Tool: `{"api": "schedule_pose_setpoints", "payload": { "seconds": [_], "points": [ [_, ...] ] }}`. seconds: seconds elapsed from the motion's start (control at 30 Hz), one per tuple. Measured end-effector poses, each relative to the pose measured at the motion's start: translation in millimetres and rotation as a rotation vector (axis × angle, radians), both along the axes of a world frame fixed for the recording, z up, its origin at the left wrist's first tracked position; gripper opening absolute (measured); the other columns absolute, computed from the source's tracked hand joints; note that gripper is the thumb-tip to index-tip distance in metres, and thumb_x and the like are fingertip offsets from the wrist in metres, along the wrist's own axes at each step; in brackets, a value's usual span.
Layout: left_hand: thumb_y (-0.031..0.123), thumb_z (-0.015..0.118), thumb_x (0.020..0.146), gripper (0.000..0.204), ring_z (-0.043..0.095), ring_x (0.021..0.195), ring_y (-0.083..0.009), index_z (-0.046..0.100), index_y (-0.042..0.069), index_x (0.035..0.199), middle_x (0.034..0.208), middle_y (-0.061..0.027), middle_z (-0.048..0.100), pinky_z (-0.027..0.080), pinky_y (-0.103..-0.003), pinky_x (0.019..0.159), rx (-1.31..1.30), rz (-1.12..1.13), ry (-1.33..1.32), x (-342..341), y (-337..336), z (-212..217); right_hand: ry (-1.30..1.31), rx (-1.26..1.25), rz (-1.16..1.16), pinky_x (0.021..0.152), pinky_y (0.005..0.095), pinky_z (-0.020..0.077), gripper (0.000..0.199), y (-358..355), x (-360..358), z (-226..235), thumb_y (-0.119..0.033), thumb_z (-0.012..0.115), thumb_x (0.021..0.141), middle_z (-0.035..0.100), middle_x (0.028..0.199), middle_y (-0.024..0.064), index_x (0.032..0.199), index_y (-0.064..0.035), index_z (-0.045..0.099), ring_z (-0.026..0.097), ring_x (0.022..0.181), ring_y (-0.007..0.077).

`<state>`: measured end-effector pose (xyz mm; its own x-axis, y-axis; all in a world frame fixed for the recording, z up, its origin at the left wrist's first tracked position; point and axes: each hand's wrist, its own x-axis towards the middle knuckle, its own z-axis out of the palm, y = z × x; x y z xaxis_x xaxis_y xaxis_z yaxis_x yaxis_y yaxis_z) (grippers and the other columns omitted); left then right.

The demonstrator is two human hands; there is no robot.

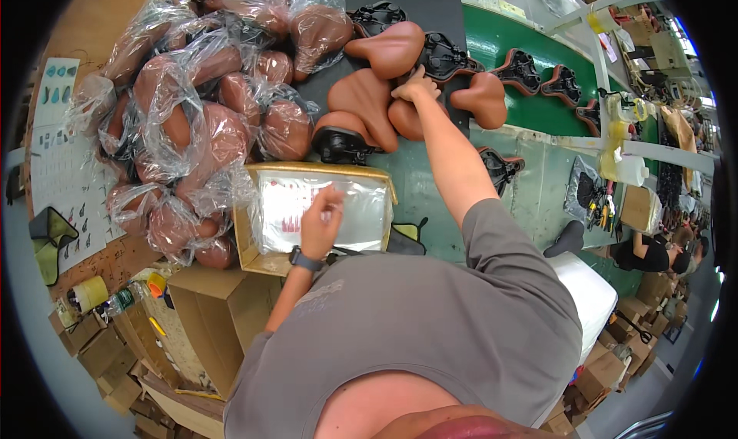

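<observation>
My right hand (417,87) reaches forward into a group of brown bicycle saddles, its fingers curled over the end of one saddle (406,119). Around it lie other bare saddles: one brown saddle (390,48) just beyond, a larger one (360,99) to the left, and one (480,101) to the right. A black saddle underside (444,57) faces up beside my fingers. My left hand (321,222) hovers above clear plastic bags (361,220) stacked in an open cardboard box (244,243). Its fingers are loosely bent, and nothing shows in them.
A heap of saddles wrapped in clear plastic (192,131) fills the left of the table. More upturned saddles (520,71) lie on the green surface at right. A cardboard carton (223,308) stands near my left arm. Another person (649,253) is at far right.
</observation>
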<state>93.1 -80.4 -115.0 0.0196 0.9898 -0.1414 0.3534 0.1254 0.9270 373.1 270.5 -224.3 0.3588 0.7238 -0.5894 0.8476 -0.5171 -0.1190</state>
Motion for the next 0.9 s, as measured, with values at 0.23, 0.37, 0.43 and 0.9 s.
{"api": "schedule_pose_setpoints", "payload": {
  "seconds": [0.23, 0.37, 0.43, 0.9],
  "points": [
    [0.011, 0.073, 0.103, 0.039, 0.080, 0.099, -0.0296, 0.072, 0.010, 0.141, 0.117, -0.0114, 0.083, 0.064, -0.041, 0.085, -0.146, -0.393, 0.038, 16, -53, -43, 0.209, 0.718, 0.007, 0.098, 0.0532, 0.0574, 0.080, -205, 71, -11, -0.064, 0.093, 0.078, 0.076, 0.123, 0.0259, 0.120, -0.0003, 0.071, 0.073, 0.116, 0.0453],
    [0.023, 0.073, 0.101, 0.030, 0.077, 0.101, -0.0394, 0.075, 0.007, 0.127, 0.110, -0.0162, 0.082, 0.062, -0.051, 0.085, -0.137, -0.451, 0.354, 28, -52, -104, 0.310, 0.905, -0.269, 0.090, 0.0502, 0.0593, 0.071, -386, 74, 57, -0.045, 0.098, 0.079, 0.077, 0.111, 0.0228, 0.124, -0.0004, 0.066, 0.076, 0.102, 0.0425],
    [0.027, 0.076, 0.100, 0.030, 0.076, 0.102, -0.0425, 0.074, 0.004, 0.117, 0.111, -0.0199, 0.080, 0.060, -0.053, 0.087, -0.101, -0.495, 0.462, 39, -47, -135, 0.117, 0.677, -0.324, 0.090, 0.0514, 0.0594, 0.082, -478, 93, 62, -0.043, 0.098, 0.077, 0.077, 0.112, 0.0243, 0.137, -0.0004, 0.062, 0.077, 0.103, 0.0419],
    [0.032, 0.076, 0.101, 0.024, 0.069, 0.106, -0.0395, 0.072, 0.009, 0.106, 0.110, -0.0146, 0.071, 0.057, -0.053, 0.088, 0.227, -0.302, 0.718, 58, -116, -220, 2.187, 0.064, -1.424, 0.043, 0.0259, 0.0270, 0.098, -631, 79, 71, -0.085, 0.053, 0.103, 0.059, 0.084, 0.0064, 0.154, -0.0018, 0.053, 0.036, 0.045, 0.0104]
  ]
}}
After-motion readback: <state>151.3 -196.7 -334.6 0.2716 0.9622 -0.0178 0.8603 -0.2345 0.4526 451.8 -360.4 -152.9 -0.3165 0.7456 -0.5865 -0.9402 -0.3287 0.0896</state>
